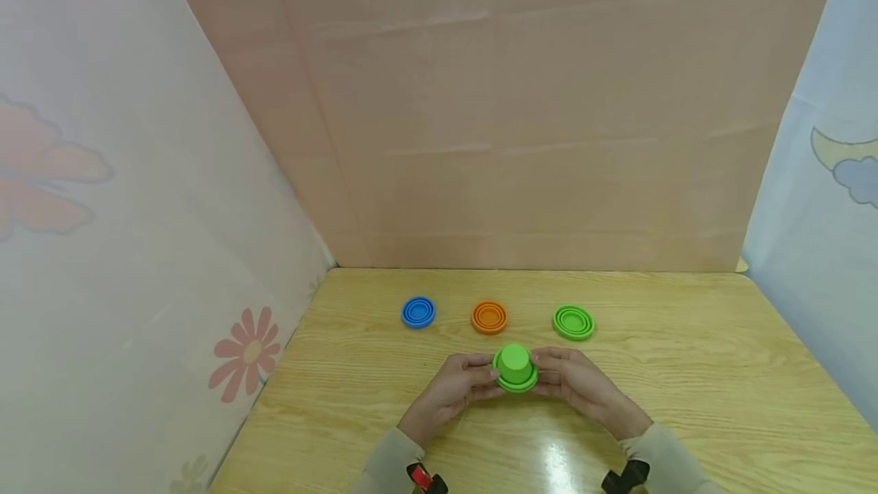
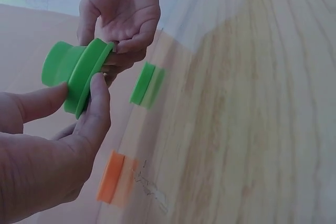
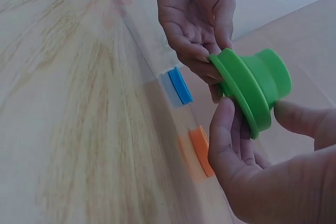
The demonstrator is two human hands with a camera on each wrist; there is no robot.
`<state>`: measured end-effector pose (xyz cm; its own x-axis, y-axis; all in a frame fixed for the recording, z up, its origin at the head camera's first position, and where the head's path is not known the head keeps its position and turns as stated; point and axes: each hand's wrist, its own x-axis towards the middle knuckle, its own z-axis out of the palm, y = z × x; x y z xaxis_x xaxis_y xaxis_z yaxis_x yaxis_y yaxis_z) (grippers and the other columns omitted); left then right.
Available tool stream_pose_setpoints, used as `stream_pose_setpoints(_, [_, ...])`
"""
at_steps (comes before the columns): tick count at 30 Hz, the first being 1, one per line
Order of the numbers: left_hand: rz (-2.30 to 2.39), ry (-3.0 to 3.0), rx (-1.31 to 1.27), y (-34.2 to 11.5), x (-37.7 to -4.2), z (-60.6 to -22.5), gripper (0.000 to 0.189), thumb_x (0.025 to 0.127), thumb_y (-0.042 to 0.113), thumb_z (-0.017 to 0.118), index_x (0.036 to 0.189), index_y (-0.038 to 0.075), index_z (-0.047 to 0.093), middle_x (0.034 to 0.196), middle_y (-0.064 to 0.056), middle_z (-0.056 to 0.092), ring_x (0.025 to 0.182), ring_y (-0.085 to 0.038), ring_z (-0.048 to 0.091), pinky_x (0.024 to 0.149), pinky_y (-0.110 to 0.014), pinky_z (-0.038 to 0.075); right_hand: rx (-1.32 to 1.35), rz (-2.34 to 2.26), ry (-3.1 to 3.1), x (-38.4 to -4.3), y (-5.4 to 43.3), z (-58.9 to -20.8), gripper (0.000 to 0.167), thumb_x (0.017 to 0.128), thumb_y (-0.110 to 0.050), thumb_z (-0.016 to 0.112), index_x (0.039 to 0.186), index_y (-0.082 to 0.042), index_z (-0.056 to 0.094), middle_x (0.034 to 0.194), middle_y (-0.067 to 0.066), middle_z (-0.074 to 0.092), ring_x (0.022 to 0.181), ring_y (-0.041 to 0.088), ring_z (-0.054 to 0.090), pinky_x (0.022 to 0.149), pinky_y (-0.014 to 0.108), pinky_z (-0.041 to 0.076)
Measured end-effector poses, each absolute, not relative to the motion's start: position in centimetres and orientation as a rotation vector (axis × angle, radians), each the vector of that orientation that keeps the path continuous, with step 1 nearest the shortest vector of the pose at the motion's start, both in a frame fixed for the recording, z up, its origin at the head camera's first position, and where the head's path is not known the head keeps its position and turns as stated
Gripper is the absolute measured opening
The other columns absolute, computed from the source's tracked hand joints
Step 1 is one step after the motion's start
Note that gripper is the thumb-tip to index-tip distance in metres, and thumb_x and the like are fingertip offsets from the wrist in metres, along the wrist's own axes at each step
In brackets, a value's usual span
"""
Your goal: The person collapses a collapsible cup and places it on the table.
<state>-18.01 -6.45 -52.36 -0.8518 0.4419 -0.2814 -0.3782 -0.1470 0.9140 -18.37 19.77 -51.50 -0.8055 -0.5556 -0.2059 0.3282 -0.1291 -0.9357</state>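
Note:
Between my two hands is a green collapsible cup (image 1: pixel 515 366), partly extended, its narrow base facing up and its wide rim below. My left hand (image 1: pixel 461 386) grips the rim from the left, thumb on the outer wall and fingers beneath. From the right, my right hand (image 1: pixel 578 381) pinches the opposite side of the rim in the same way. In the left wrist view the cup (image 2: pixel 79 74) is held above the table, stepped rings showing along its side. The right wrist view shows the cup (image 3: pixel 252 90) with fingertips under its rim.
Behind the hands, a blue collapsed cup (image 1: pixel 418 312), an orange collapsed cup (image 1: pixel 489 317) and another green collapsed cup (image 1: pixel 573 322) lie in a row on the wooden table (image 1: pixel 329 402). A brown panel (image 1: pixel 514 136) stands at the back, with printed pale sheets on both sides.

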Motion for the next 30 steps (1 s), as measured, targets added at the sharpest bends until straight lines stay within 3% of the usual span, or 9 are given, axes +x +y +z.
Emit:
stream_pose_setpoints(12, [1.999, 1.663, 0.038, -6.3, -18.0, -52.2, 0.033, 0.107, 0.019, 0.059, 0.127, -0.005, 0.070, 0.112, -0.013, 0.077, 0.094, -0.018, 0.077, 0.092, -0.039, 0.066, -0.274, -1.956, 1.551, -18.3, 19.3, -52.0, 0.039, 0.110, -0.019, 0.055, 0.139, 0.007, 0.058, 0.117, 0.002, 0.075, 0.109, 0.016, 0.074, 0.099, 0.033, 0.063])
stream_pose_setpoints(23, [1.935, 1.761, 0.061, -5.9, -17.9, -52.1, 0.034, 0.107, 0.025, 0.058, 0.123, -0.002, 0.073, 0.104, -0.008, 0.078, 0.089, -0.016, 0.076, 0.086, -0.037, 0.067, -0.331, -1.885, 1.820, -17.9, 18.6, -51.3, 0.038, 0.104, -0.015, 0.062, 0.128, 0.015, 0.062, 0.098, -0.002, 0.078, 0.086, 0.012, 0.075, 0.082, 0.032, 0.067])
stream_pose_setpoints(30, [1.913, 1.809, 0.044, -5.5, -18.2, -51.5, 0.038, 0.108, 0.034, 0.060, 0.120, 0.001, 0.074, 0.104, -0.007, 0.075, 0.085, -0.015, 0.075, 0.083, -0.034, 0.067, -0.325, -1.881, 1.840, -18.0, 18.8, -51.5, 0.043, 0.106, -0.014, 0.058, 0.134, 0.019, 0.057, 0.102, 0.001, 0.077, 0.088, 0.014, 0.076, 0.083, 0.034, 0.067])
